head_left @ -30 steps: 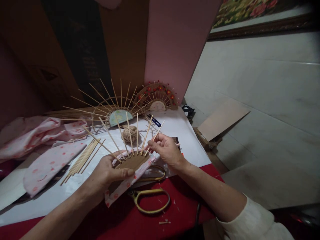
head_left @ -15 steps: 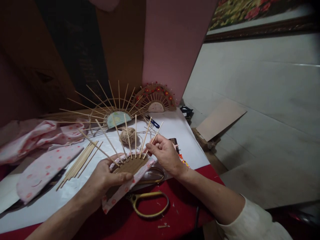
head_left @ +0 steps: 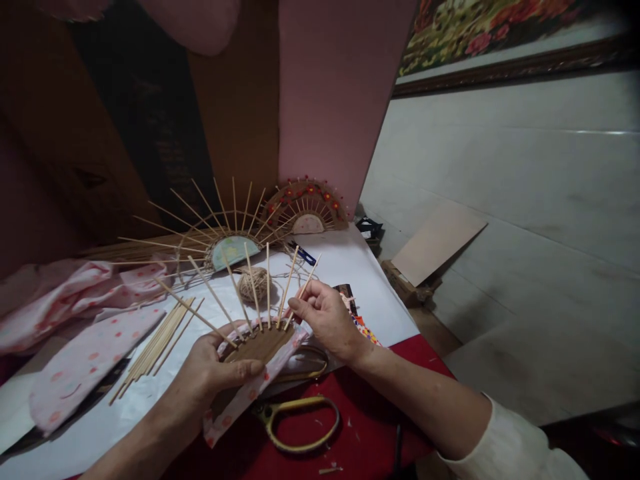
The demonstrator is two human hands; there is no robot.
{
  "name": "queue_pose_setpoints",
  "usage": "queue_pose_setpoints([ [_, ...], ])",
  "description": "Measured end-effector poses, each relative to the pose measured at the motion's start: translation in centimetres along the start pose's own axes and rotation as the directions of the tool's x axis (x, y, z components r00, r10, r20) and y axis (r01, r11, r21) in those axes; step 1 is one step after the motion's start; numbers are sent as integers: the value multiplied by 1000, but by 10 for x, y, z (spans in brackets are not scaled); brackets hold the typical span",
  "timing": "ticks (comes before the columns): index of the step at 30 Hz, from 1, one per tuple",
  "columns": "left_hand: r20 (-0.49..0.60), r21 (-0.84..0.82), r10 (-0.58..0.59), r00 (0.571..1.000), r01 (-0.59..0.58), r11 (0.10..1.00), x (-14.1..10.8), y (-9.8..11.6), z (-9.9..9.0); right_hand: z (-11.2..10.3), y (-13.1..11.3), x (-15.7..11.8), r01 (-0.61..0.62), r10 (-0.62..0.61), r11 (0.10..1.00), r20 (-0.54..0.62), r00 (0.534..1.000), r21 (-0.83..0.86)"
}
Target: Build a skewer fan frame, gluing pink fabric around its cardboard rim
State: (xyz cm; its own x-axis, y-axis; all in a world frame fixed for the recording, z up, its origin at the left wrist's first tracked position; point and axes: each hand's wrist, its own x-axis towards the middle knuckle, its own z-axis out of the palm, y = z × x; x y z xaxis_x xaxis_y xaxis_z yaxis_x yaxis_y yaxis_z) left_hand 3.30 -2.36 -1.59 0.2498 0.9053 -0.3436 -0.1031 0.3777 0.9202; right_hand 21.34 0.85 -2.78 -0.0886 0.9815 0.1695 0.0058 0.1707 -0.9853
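My left hand (head_left: 215,370) is closed around a half-round cardboard piece (head_left: 265,345) edged with pink dotted cloth (head_left: 257,387), its thumb lying across the brown face. Several thin wooden sticks fan out from the curved edge. Between thumb and fingers, my right hand (head_left: 325,317) pinches the rightmost wooden stick (head_left: 311,275), whose lower end rests at the cardboard's edge. Below the piece lie scissors (head_left: 300,427) with yellowish handles, partly hidden under it. A ball of twine (head_left: 254,285) sits just behind the sticks.
Loose wooden sticks (head_left: 155,347) and a pink dotted half-round (head_left: 85,373) lie at left. Behind stand a stick fan with a green centre (head_left: 234,253) and a fan with red flowers (head_left: 307,207). A blue cutter (head_left: 307,255) lies near the twine.
The view has shifted slightly, so the table and fans appear a little lower. Both hands keep their holds on the cardboard piece and the rightmost stick.
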Motion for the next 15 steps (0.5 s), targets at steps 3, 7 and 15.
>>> queue_pose_setpoints([
  [3, -16, -27, 6, 1000, -7, 1000, 0, -2, 1, 0, 0, 0, 3, -3, 1000, -4, 1000, 1],
  [7, -15, -36, 7, 1000, -7, 999, -1, -2, 2, 0, 0, 0, 2, -2, 1000, -6, 1000, -5],
  [15, -23, -31, 11, 1000, -12, 999, -1, -2, 2, 1, 1, 0, 2, -2, 1000, -18, 1000, -14],
])
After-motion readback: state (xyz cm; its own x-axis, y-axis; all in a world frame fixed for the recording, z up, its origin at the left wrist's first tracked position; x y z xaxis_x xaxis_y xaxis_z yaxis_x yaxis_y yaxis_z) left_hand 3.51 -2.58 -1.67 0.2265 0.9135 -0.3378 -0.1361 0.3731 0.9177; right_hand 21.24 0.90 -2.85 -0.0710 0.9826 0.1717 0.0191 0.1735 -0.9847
